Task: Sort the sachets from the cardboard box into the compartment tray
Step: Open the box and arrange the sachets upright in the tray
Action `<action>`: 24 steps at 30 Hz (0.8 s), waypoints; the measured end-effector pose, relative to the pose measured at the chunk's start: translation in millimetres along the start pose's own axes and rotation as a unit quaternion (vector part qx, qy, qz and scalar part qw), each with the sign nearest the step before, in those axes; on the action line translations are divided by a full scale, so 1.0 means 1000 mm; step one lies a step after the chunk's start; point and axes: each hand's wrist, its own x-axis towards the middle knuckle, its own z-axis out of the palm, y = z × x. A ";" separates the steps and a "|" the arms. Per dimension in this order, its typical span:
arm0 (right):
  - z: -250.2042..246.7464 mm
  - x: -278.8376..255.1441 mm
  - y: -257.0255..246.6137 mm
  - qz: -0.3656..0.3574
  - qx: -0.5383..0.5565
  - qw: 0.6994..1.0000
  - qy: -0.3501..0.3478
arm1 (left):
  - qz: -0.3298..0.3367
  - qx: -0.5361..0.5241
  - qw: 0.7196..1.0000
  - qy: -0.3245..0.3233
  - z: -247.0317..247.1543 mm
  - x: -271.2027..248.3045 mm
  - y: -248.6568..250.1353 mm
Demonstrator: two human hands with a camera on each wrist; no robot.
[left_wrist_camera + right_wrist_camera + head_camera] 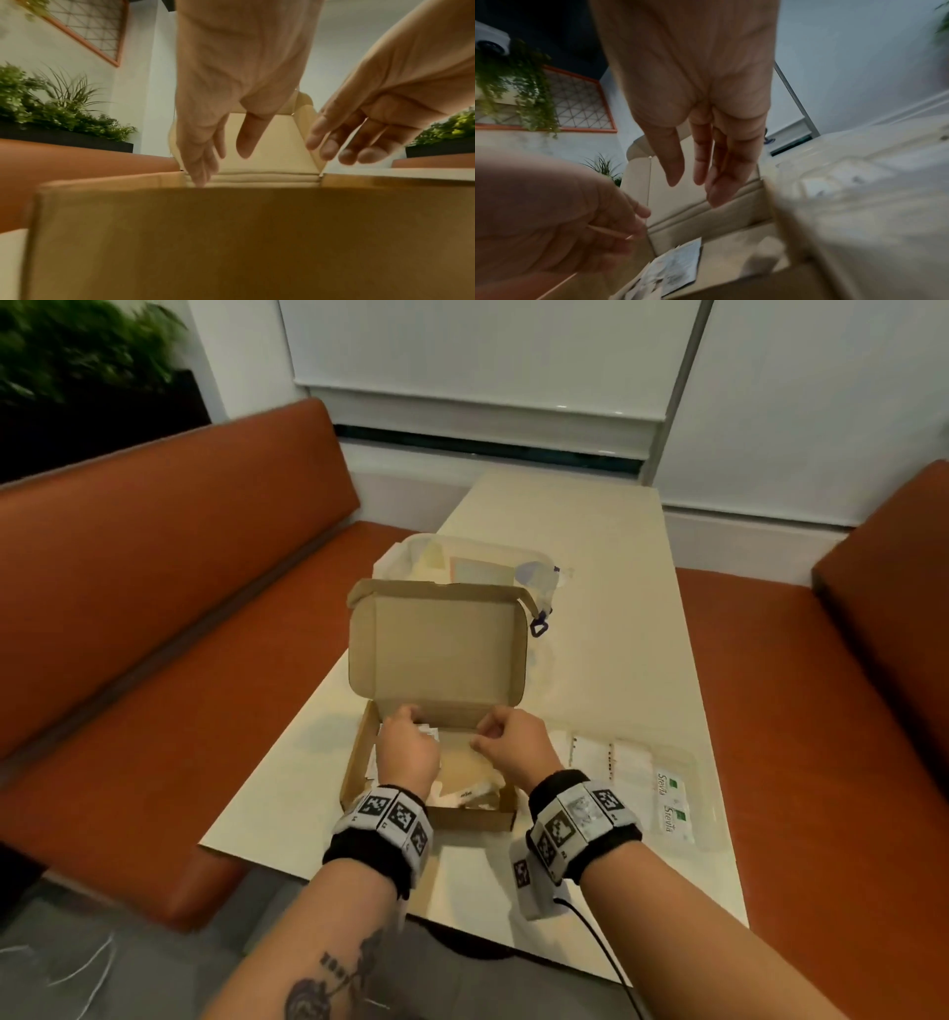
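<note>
The cardboard box stands on the table with its lid raised. White sachets lie on its floor, also visible in the right wrist view. My left hand reaches into the box's far left corner; a thin sachet edge shows pinched between its fingers. My right hand hovers over the right half of the box with relaxed fingers and holds nothing. The clear compartment tray lies right of the box and holds white sachets and green-printed Stevia sachets.
A clear lidded plastic container sits behind the box lid. Orange bench seats flank the narrow cream table. The table's near edge runs just below my wrists. A cable trails from my right wristband.
</note>
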 end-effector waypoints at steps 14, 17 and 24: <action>0.079 0.045 -0.052 0.175 -0.176 0.966 -0.073 | -0.039 0.227 0.954 -0.193 -0.011 0.050 -0.030; 0.084 0.053 -0.054 0.202 -0.167 0.961 -0.085 | -0.027 0.222 0.954 -0.197 -0.010 0.054 -0.033; 0.091 0.063 -0.051 0.239 -0.141 0.959 -0.065 | -0.006 0.228 0.951 -0.207 -0.014 0.065 -0.032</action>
